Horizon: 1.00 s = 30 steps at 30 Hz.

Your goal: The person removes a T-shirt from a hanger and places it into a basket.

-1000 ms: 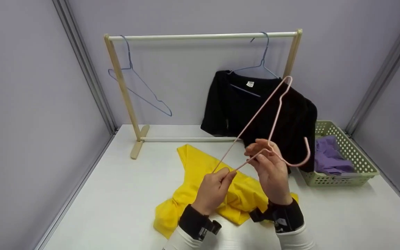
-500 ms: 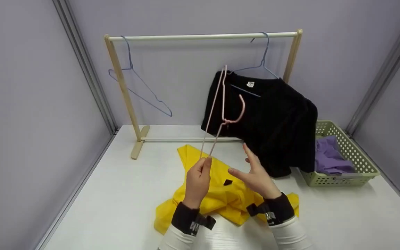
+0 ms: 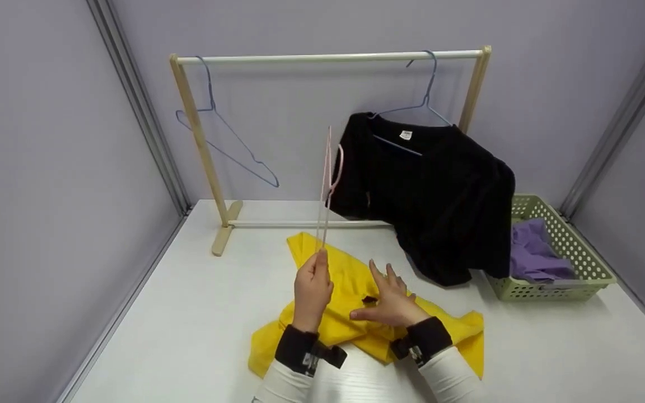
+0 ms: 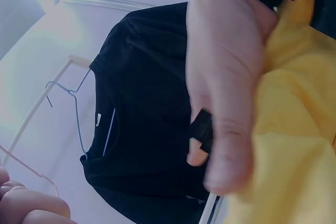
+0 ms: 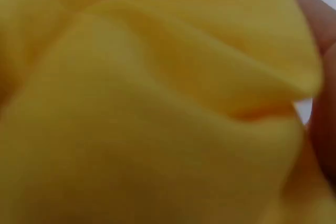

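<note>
My left hand (image 3: 312, 290) grips one end of a pink wire hanger (image 3: 325, 187), which stands nearly upright and edge-on in the head view. Below lies a crumpled yellow garment (image 3: 339, 268) with a small dark label (image 3: 369, 300). Spread fingers and thumb of my right hand (image 3: 392, 305) reach over this garment beside the label; whether they touch it I cannot tell. In the left wrist view the right hand (image 4: 226, 82) is close to the lens, and the left hand (image 4: 31, 203) shows at the lower corner. Yellow cloth (image 5: 157, 103) fills most of the right wrist view.
A rack with a white rail (image 3: 322, 57) stands at the back. On it hang a bare blue hanger (image 3: 233, 134) and, at the right, a black top (image 3: 440, 196) on another blue hanger. A green basket (image 3: 585, 254) holds purple cloth (image 3: 535, 252).
My right hand has let go of the pink hanger and dropped to the yellow garment. The left hand has moved left with the hanger, turning it edge-on.
</note>
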Each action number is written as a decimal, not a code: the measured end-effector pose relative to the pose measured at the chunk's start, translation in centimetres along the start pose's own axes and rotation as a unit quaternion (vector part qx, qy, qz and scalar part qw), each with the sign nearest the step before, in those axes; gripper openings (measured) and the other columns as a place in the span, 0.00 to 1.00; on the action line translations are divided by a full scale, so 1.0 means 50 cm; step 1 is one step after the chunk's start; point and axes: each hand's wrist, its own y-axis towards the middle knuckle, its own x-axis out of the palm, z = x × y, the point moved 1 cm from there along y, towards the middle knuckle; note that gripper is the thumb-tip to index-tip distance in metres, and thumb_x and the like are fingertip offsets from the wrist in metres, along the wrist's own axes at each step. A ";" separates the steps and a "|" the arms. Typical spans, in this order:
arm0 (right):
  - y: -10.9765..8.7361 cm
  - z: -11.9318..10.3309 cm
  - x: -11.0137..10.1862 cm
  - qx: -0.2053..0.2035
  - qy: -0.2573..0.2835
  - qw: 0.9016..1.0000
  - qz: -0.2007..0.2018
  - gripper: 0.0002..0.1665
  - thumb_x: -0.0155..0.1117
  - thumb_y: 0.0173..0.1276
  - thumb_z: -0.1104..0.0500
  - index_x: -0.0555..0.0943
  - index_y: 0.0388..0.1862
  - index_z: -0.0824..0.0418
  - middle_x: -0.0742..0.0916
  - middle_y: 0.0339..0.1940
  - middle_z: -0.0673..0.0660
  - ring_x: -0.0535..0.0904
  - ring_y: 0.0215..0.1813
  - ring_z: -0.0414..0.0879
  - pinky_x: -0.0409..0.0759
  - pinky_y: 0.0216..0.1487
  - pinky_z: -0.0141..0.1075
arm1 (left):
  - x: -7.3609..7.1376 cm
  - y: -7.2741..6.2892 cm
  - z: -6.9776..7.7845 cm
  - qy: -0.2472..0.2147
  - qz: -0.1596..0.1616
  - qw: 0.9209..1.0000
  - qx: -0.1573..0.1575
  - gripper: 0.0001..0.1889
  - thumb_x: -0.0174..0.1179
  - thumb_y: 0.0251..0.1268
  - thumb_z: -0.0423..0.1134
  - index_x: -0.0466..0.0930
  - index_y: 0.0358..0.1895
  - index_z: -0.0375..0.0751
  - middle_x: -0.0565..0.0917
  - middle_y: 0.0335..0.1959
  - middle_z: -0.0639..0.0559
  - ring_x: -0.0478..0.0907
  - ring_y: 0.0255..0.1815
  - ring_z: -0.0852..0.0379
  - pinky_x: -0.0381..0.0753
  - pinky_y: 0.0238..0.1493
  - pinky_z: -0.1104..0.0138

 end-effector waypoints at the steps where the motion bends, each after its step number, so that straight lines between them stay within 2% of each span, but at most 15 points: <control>1: 0.001 0.001 0.005 0.000 -0.010 1.000 -0.008 0.74 0.80 0.51 0.30 0.46 0.86 0.47 0.48 0.84 0.73 0.46 0.82 0.79 0.42 0.69 0.83 | -0.001 0.001 -0.001 -0.008 0.000 1.000 -0.004 0.23 0.45 0.86 0.45 0.63 0.24 0.42 0.59 0.10 0.58 0.54 0.07 0.65 0.55 0.12 0.73; 6: 0.002 0.001 0.020 -0.016 -0.073 0.997 -0.032 0.72 0.81 0.49 0.30 0.52 0.85 0.47 0.59 0.82 0.72 0.52 0.80 0.77 0.49 0.68 0.82 | -0.003 0.006 0.001 -0.030 -0.001 0.999 -0.023 0.24 0.43 0.86 0.49 0.62 0.24 0.44 0.59 0.10 0.60 0.54 0.07 0.65 0.56 0.12 0.74; 11: -0.004 -0.006 0.026 -0.054 -0.103 0.993 -0.033 0.65 0.84 0.50 0.38 0.60 0.83 0.45 0.71 0.74 0.65 0.64 0.68 0.67 0.70 0.64 0.70 | -0.004 0.003 0.002 -0.064 -0.008 0.996 -0.059 0.22 0.40 0.87 0.49 0.63 0.27 0.44 0.58 0.12 0.60 0.53 0.08 0.65 0.54 0.12 0.74; 14: -0.005 -0.006 0.028 -0.101 -0.088 0.990 -0.042 0.58 0.84 0.54 0.46 0.64 0.81 0.47 0.76 0.66 0.64 0.70 0.61 0.61 0.77 0.61 0.60 | -0.002 0.000 0.004 -0.090 -0.019 0.993 -0.076 0.20 0.37 0.88 0.48 0.63 0.30 0.44 0.57 0.13 0.60 0.52 0.09 0.65 0.54 0.13 0.74; 16: -0.004 -0.004 0.029 -0.147 -0.077 0.985 -0.049 0.49 0.83 0.57 0.51 0.71 0.76 0.52 0.79 0.59 0.62 0.75 0.57 0.59 0.78 0.60 0.58 | 0.001 0.000 0.007 -0.105 -0.028 0.991 -0.081 0.20 0.36 0.88 0.48 0.62 0.31 0.45 0.57 0.14 0.60 0.52 0.09 0.65 0.54 0.14 0.74; 18: -0.003 0.002 0.028 -0.194 -0.062 0.977 -0.057 0.35 0.80 0.61 0.56 0.77 0.66 0.58 0.83 0.53 0.60 0.79 0.54 0.56 0.80 0.60 0.54 | 0.004 0.000 0.009 -0.118 -0.037 0.989 -0.082 0.20 0.35 0.88 0.48 0.61 0.31 0.44 0.56 0.15 0.60 0.51 0.10 0.65 0.53 0.14 0.74; 20: -0.003 0.011 0.022 -0.227 -0.051 0.971 -0.057 0.23 0.77 0.63 0.60 0.80 0.55 0.61 0.85 0.48 0.57 0.82 0.52 0.51 0.81 0.61 0.51 | 0.007 -0.001 0.011 -0.123 -0.045 0.988 -0.080 0.20 0.33 0.89 0.47 0.60 0.31 0.44 0.56 0.15 0.59 0.51 0.10 0.64 0.54 0.14 0.74; 22: -0.006 0.023 0.009 -0.234 -0.023 0.970 -0.053 0.15 0.74 0.66 0.64 0.80 0.49 0.61 0.87 0.46 0.55 0.82 0.51 0.48 0.81 0.60 0.48 | 0.011 0.001 0.013 -0.124 -0.049 0.988 -0.083 0.20 0.33 0.89 0.46 0.59 0.30 0.44 0.56 0.15 0.59 0.51 0.10 0.65 0.54 0.14 0.74; 26: -0.018 0.047 -0.044 -0.241 0.073 0.967 -0.029 0.13 0.67 0.67 0.69 0.82 0.49 0.60 0.87 0.48 0.55 0.80 0.49 0.43 0.80 0.57 0.36 | 0.016 0.012 0.026 -0.128 -0.054 0.986 -0.089 0.20 0.32 0.89 0.46 0.59 0.30 0.44 0.56 0.16 0.59 0.52 0.11 0.65 0.56 0.15 0.74; 27: -0.022 0.049 -0.061 -0.247 0.098 0.964 -0.013 0.14 0.66 0.67 0.70 0.82 0.50 0.60 0.87 0.47 0.56 0.80 0.47 0.41 0.79 0.55 0.33 | 0.018 0.017 0.031 -0.131 -0.055 0.986 -0.090 0.20 0.32 0.89 0.46 0.59 0.30 0.45 0.56 0.16 0.59 0.52 0.11 0.65 0.56 0.15 0.74; 30: -0.042 0.048 -0.117 -0.287 0.157 0.944 0.048 0.15 0.65 0.64 0.73 0.84 0.48 0.61 0.87 0.42 0.57 0.78 0.41 0.38 0.77 0.48 0.27 | 0.022 0.034 0.050 -0.137 -0.062 0.985 -0.082 0.20 0.31 0.89 0.46 0.59 0.31 0.44 0.56 0.16 0.58 0.52 0.12 0.64 0.57 0.17 0.73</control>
